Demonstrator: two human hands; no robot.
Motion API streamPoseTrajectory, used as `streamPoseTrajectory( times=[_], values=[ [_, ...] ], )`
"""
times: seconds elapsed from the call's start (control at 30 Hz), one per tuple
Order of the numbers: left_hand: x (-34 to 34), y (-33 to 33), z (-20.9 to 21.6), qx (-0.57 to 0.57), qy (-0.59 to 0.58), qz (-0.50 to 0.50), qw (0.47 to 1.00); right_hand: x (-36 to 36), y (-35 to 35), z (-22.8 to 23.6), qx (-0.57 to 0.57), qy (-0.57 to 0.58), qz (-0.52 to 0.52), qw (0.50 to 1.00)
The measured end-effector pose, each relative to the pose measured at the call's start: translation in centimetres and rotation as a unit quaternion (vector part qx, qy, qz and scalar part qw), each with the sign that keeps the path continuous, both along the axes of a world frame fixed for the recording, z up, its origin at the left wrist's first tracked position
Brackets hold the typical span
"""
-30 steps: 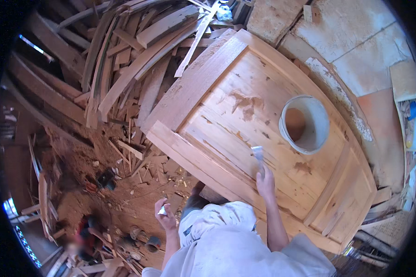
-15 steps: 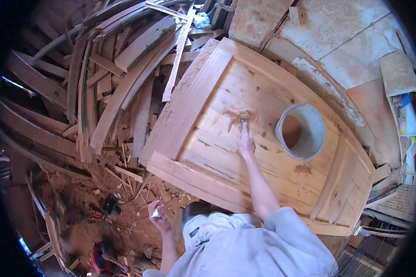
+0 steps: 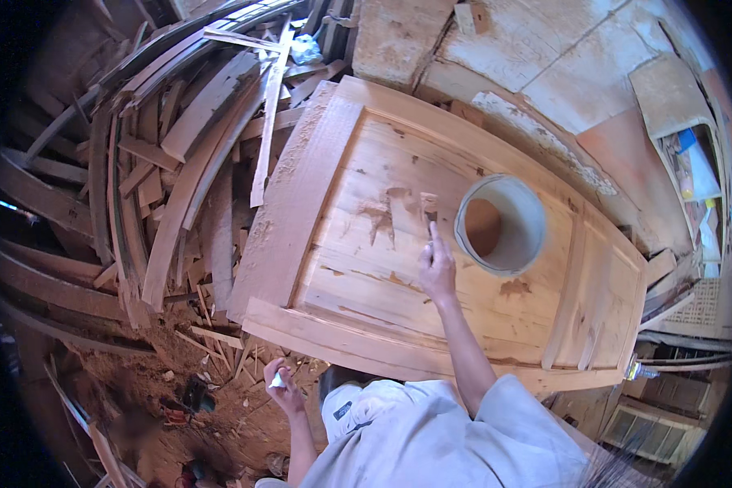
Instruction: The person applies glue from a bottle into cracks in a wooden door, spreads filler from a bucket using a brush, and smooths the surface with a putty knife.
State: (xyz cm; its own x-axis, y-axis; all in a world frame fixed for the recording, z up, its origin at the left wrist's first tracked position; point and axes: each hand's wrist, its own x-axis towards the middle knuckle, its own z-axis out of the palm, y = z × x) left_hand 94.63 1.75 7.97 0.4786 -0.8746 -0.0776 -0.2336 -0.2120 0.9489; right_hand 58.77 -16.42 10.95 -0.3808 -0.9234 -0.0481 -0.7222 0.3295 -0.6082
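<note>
My right hand (image 3: 437,272) grips a putty knife (image 3: 430,206), its forefinger stretched along the tool. The blade lies over a pale wooden panelled door (image 3: 366,297), just left of a grey-white bucket (image 3: 525,244) standing on it. Brown filler (image 3: 377,221) is smeared on the wood left of the blade, and brown material shows inside the bucket. Low on the left, my left hand (image 3: 288,396) hangs off the door's near edge, fingers curled round a small white object (image 3: 277,380) whose kind I cannot make out.
A heap of curved and straight wood offcuts (image 3: 187,163) fills the left, beside the door. Sawdust and splinters cover the floor (image 3: 244,431). Dusty pale slabs (image 3: 496,73) lie beyond the door, and a shelf unit (image 3: 695,179) stands at the far right.
The putty knife has moved right across the wood, away from the smeared filler and toward the bucket. My left hand keeps hold of the white object. The whole view has shifted somewhat.
</note>
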Motion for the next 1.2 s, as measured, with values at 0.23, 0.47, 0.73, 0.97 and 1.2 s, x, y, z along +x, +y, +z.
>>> streamPoseTrajectory(
  times=[0.23,0.47,0.73,0.97,1.2],
  values=[
    [0.2,-1.9,-1.2,-0.002,-0.005,-0.051,0.999,-6.1,5.1,6.3,-0.049,-0.239,-0.119,0.963],
    [0.6,-1.5,0.0,-0.007,0.003,-0.037,0.999,-9.0,7.3,8.4,-0.096,-0.681,-0.259,0.678],
    [1.4,0.7,-0.9,-0.019,-0.021,-0.009,1.000,-3.5,7.8,7.1,-0.009,-0.355,-0.181,0.917],
    [1.1,0.9,-0.5,0.011,-0.006,-0.009,1.000,-1.4,5.5,-3.3,0.125,0.062,0.020,0.990],
    [1.9,0.4,1.2,-0.017,-0.056,-0.005,0.998,-6.2,-1.8,-9.1,0.149,0.203,0.033,0.967]
  ],
)
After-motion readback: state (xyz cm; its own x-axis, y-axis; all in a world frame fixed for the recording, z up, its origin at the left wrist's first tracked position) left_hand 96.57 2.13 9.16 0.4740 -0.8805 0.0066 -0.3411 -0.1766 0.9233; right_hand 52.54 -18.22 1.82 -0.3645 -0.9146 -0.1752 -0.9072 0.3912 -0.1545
